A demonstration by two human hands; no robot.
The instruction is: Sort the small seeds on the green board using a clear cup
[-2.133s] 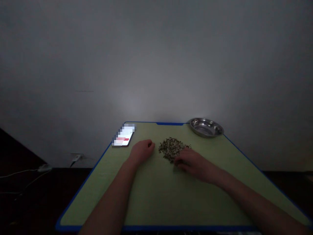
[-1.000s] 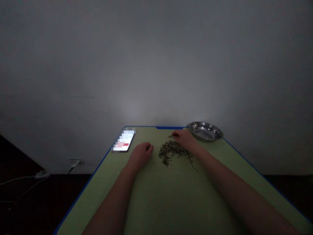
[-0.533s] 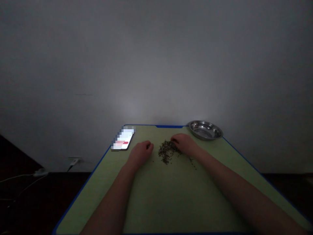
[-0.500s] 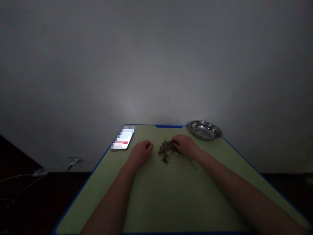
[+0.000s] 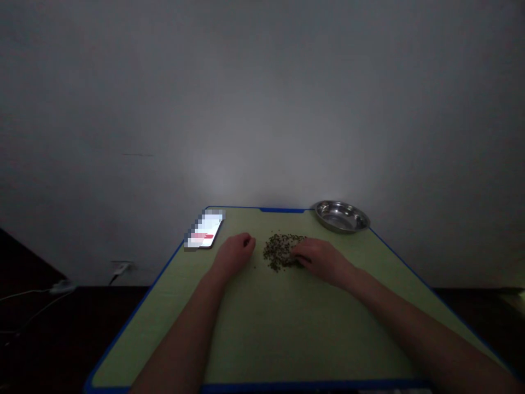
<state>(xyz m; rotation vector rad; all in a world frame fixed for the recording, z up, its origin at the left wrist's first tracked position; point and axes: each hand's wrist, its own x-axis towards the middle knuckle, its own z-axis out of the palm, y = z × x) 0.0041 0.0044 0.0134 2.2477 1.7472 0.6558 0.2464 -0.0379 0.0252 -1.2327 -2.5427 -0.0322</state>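
Many small dark grains (image 5: 279, 252) lie loosely spread on the green table (image 5: 262, 328); their exact kind is too small to tell. At the right edge of the spread, my right hand (image 5: 318, 259) rests with fingers bent and drawn together, the fingertips touching the grains. Whatever may be between those fingers is hidden. To the left of the grains, my left hand (image 5: 234, 253) lies curled on the table, apart from the spread, and its contents cannot be made out. One stray grain sits just beside it.
A shallow steel bowl (image 5: 341, 218) stands at the table's far right corner. Near the far left corner lies a phone (image 5: 206, 232) with a lit screen. Behind the table rises a grey wall (image 5: 262, 109); cables (image 5: 61, 287) hang low at the left.
My right hand has come nearer to me, from the far right of the grains to their right side. The grains there are spread differently, and the trailing ones no longer show. My left hand keeps its place.
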